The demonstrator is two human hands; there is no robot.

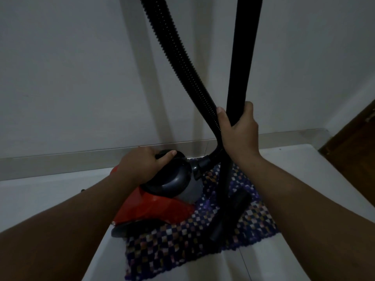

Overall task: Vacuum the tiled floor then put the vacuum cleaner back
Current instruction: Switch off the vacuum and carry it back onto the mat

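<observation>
- While your left hand (142, 165) grips the vacuum (162, 199) handle at the mat's (182, 240) far-left corner, your forearm hides its rear.
- Your right hand (239, 132) clasps the tube (241, 57); the hose (182, 63) is cut off above.
- No writing is legible.

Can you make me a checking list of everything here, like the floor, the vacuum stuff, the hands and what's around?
Surface: pale tiled floor, partly covered by a checkered woven mat.
Job's things: red and grey vacuum cleaner sits on the mat; ribbed black hose rises from it; rigid black tube stands upright.
Clutter: a loose black nozzle piece lies on the mat.
Grippers: left hand grips the vacuum's top; right hand wraps around the tube.
Cables: nothing seen.
Surroundings: plain wall, skirting strip, brown wooden door at right.
</observation>
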